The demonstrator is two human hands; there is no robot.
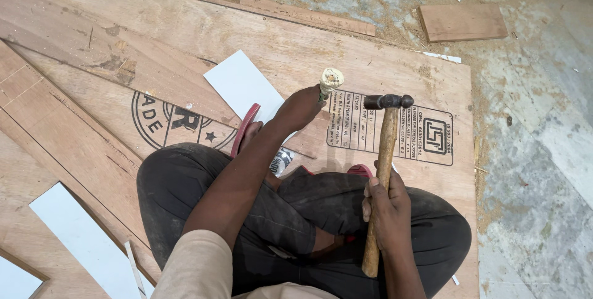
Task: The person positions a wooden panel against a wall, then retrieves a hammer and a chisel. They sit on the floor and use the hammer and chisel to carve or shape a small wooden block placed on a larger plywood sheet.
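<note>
I squat on a large plywood sheet (247, 46) on the floor. My left hand (298, 109) is closed around a chisel (330, 81) with a battered pale wooden handle, held upright on the plywood. My right hand (386, 203) grips the wooden handle of a hammer (384, 144); its dark metal head is raised just right of the chisel's top, apart from it. A white laminate strip (238, 83) lies on the plywood beside my left hand.
Red sandals (244, 129) show under my knees. More white strips (80, 237) lie at lower left. A narrow wood strip (306, 15) and a small board (462, 22) rest on the dusty concrete floor (537, 120) beyond the plywood's edge.
</note>
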